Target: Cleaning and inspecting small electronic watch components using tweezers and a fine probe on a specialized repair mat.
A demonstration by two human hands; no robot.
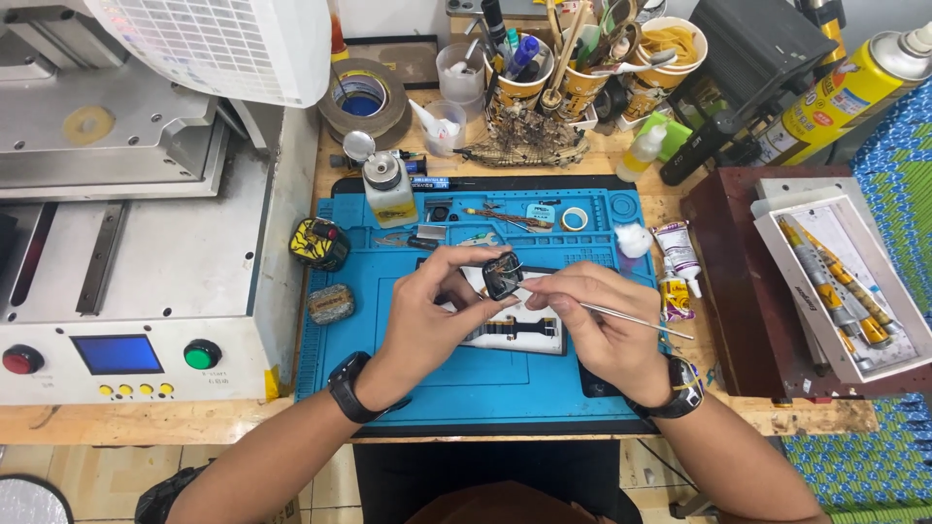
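My left hand [427,311] pinches a small black camera-like module [502,276] above the blue repair mat [388,378]. My right hand [597,325] grips thin metal tweezers [631,318], their tip touching the module's right side. Below both hands lies an opened phone part with a dark flex strip [515,330] on the mat. Each wrist wears a black watch.
A grey machine [136,252] with red and green buttons fills the left. A solvent bottle [388,189], tape roll [361,97], tool cups [582,68], spray can [845,92], glue tubes [678,257] and a white tray of screwdrivers [840,281] surround the mat.
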